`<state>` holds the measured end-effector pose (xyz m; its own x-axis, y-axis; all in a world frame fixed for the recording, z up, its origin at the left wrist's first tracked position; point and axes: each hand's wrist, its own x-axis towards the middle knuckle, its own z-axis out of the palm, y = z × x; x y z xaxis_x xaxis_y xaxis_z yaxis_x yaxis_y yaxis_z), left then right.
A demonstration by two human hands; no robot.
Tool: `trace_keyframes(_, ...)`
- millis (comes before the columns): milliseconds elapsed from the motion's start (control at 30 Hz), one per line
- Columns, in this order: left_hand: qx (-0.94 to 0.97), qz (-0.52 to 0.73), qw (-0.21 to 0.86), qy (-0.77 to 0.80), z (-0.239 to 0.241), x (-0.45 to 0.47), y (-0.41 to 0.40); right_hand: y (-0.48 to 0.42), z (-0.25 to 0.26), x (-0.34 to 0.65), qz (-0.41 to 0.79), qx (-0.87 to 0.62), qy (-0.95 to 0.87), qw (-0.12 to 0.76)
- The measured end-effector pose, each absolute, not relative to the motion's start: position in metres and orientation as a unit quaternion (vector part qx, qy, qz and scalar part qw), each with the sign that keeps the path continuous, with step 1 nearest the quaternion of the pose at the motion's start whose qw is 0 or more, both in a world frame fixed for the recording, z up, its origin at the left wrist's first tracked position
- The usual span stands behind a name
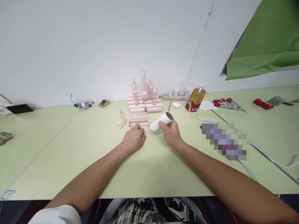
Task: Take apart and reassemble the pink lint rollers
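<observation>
Head view: right hand (172, 133) grips the white roll (160, 122), at 2 o'clock from the left hand (134, 138). Left is curled at the pink case (138, 118), its 12 o'clock; can't tell if it's holding anything. I'd pinch lightly, avoid dents.

Only no. legible: a red "11", or so it looks, as it's small & skewed at the edge of view. It's on a white sticker (8, 194) w/ a blue border, stuck on the table (70, 149) at btm L of view, nr the front edge. Bottle (195, 98) w/ white cap, back R of ctr, has a red/yellow label w/ printing & a pale block nr the base; brand & txt too small to read. Blue-edged bit (297, 179) at far R is cut off by the frame, so nothing legible there.
</observation>
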<state>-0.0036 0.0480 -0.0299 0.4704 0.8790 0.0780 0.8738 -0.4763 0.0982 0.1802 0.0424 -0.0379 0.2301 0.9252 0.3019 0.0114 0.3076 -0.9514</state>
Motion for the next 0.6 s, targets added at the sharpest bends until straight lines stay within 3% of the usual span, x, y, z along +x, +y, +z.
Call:
trace_keyframes(233, 0.861, 0.042, 0.092, 0.498, -0.022, -0.016, 0.036, 0.038, -0.040, 0.181, 0.387, -0.464, -0.566, 0.560)
trace_keyframes(433, 0.772, 0.293, 0.328, 0.459, -0.013, -0.022, 0.049, 0.031, -0.038, 0.178, 0.365, -0.456, -0.681, 0.442)
trace_keyframes(600, 0.674, 0.376, 0.470, 0.428, -0.006, -0.018, 0.050, 0.026, -0.041, 0.174, 0.390, -0.439, -0.721, 0.369)
